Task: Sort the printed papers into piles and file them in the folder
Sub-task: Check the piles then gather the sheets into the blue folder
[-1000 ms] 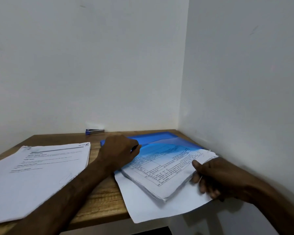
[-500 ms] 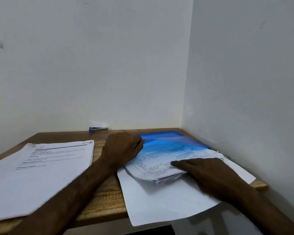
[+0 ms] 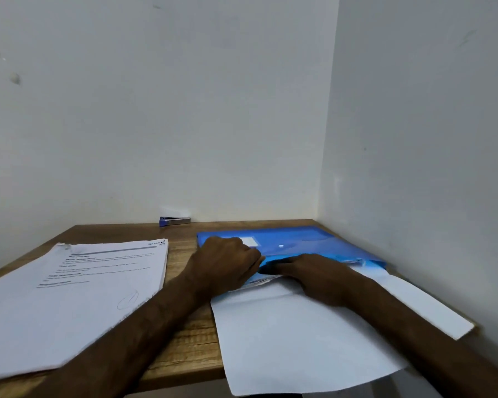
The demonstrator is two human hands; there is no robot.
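A blue plastic folder lies at the back right of the wooden table. My left hand grips the folder's near left edge with curled fingers. My right hand lies flat, its straight fingers reaching under the translucent cover and pressing on the printed stack. Only a thin strip of that stack shows at the folder's mouth. Large blank white sheets lie under both the folder and my right forearm and hang over the table's front edge. A second pile of printed papers rests on the left.
A small blue stapler sits against the back wall. White walls close the table in at the back and the right. One white sheet reaches along the right wall.
The printed stack has slid almost fully into the blue folder. My right hand moved forward with it, and the folder's cover now lies lower over the papers.
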